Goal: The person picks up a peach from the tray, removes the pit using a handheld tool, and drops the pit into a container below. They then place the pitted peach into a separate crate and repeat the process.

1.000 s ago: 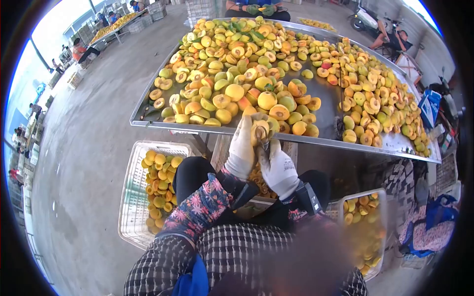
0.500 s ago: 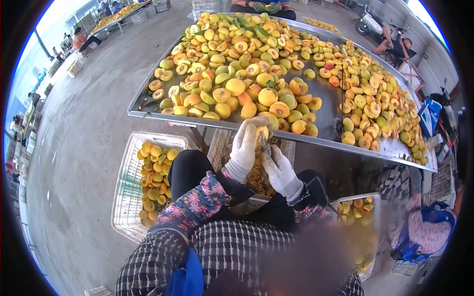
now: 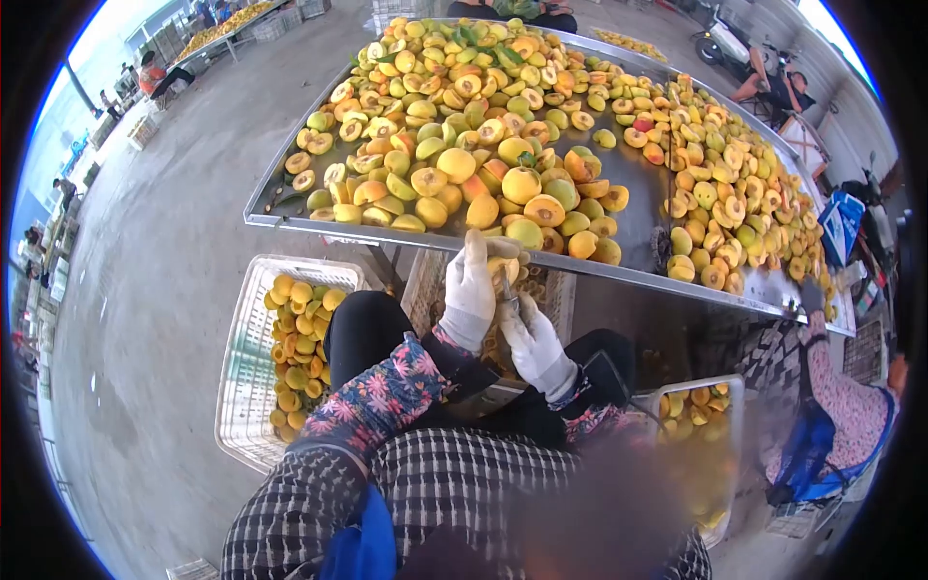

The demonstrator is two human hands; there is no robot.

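In front of the metal table's near edge, my left hand (image 3: 470,298), in a white glove, is closed round a yellow peach piece (image 3: 504,265). My right hand (image 3: 537,350), gloved as well, grips a small metal pitting tool (image 3: 509,288), whose tip meets the fruit; its exact shape is hard to see. Below both hands stands a crate (image 3: 422,287) with pits and scraps, partly covered by my arms. Whole and halved peaches (image 3: 454,164) lie heaped on the table (image 3: 633,227) just beyond my fingers.
A white crate (image 3: 235,387) of peaches stands left of my knee, and another container (image 3: 739,416) of fruit is at my right. A co-worker in a pink patterned sleeve (image 3: 826,377) sits at far right. Another person sits across the table. Concrete floor (image 3: 155,319) stretches left.
Both hands have shifted slightly, the right one down and left, still holding the tool at the peach. At right, the co-worker's arm now reaches up to the table edge.
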